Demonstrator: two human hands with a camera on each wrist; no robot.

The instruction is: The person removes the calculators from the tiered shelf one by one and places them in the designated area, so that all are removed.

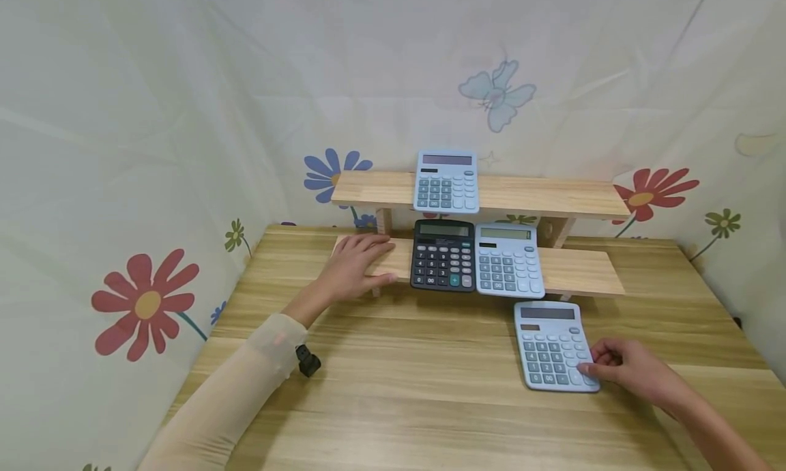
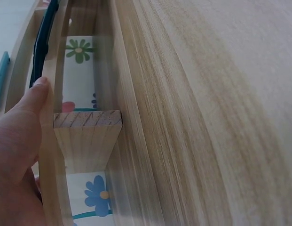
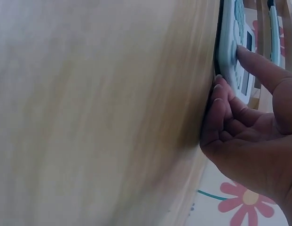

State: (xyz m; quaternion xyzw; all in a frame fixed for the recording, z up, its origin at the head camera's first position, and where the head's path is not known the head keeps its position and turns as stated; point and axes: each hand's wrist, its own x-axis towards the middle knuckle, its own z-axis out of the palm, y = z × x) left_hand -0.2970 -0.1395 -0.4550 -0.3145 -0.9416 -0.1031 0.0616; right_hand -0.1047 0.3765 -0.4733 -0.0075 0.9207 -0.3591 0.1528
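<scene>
My right hand (image 1: 635, 372) is at the right edge of a light blue calculator (image 1: 555, 348) on the table, thumb on its keys and the other fingers curled at its side. The right wrist view shows the thumb over the calculator's face (image 3: 233, 56) and fingertips at its lower edge. On the left end of the lower wooden shelf (image 1: 583, 269) rests my left hand (image 1: 356, 266), fingers extended, thumb along the front edge. A black calculator (image 1: 442, 256) lies just right of that thumb, with another light blue calculator (image 1: 508, 261) beside it.
The upper shelf (image 1: 546, 192) carries one more light blue calculator (image 1: 446, 182). Both shelves belong to a wooden stand at the back of the table (image 1: 393, 389). A flowered curtain (image 1: 368, 68) hangs behind. A small black clip (image 1: 308, 362) shows by the left sleeve.
</scene>
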